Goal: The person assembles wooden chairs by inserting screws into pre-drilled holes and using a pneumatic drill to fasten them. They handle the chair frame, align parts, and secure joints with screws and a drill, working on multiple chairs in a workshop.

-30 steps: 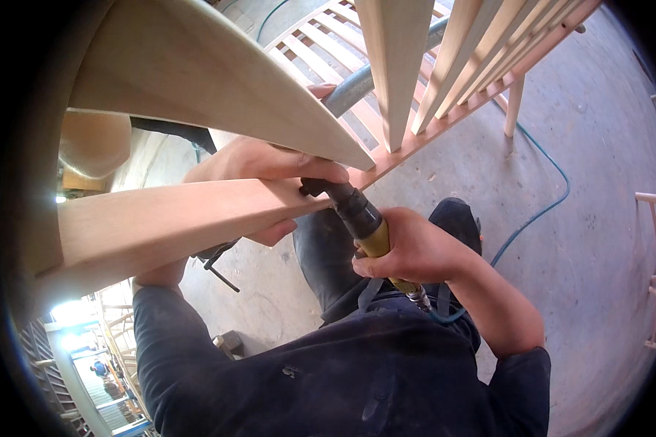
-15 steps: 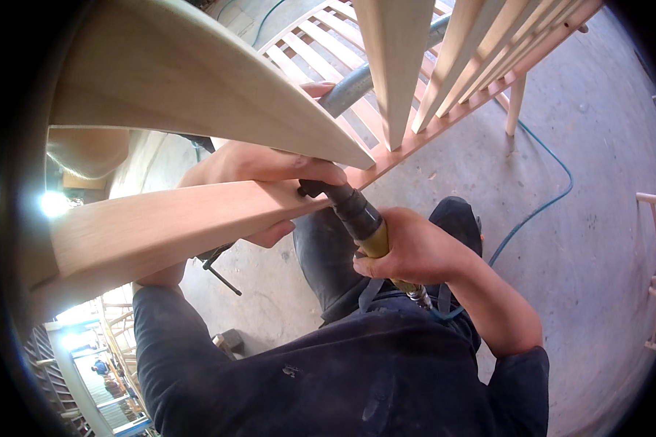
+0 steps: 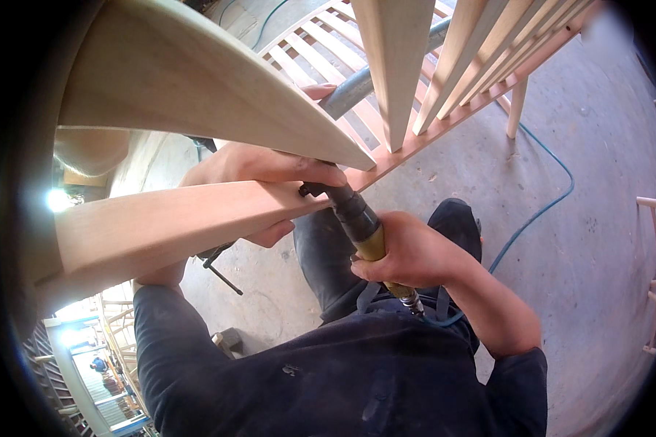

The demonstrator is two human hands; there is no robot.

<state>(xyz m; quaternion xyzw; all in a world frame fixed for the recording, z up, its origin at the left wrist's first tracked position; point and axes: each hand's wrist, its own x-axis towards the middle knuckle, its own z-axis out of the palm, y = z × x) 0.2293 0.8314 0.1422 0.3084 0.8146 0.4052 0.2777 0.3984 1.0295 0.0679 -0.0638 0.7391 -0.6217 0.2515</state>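
Note:
My right hand (image 3: pixel 412 251) is wrapped around the yellow-green body of a right-angle air tool (image 3: pixel 372 244). Its dark head meets a pale wooden rail (image 3: pixel 168 218), beside the pointed lower end of a broad slat (image 3: pixel 219 80). My left hand (image 3: pixel 244 164) reaches behind this rail, showing above and below it. One of its fingers lies over the tool's head; the lower digit (image 3: pixel 270 234) curls under the rail. The exact contact of the tool's tip is hidden. A hose fitting (image 3: pixel 413 300) sits at the tool's rear, against my dark clothing.
More upright slats (image 3: pixel 397 73) stand along the frame, with a grey metal pipe (image 3: pixel 350 95) behind them and a fingertip (image 3: pixel 319 91) beside it, whose I cannot tell. A teal hose (image 3: pixel 554 200) curves over the concrete floor (image 3: pixel 605 291). A black clamp handle (image 3: pixel 222 273) hangs below the rail.
My right hand and the tool's rear end have shifted very slightly left. The tool's head stays at the same spot on the rail, and my left hand holds its place.

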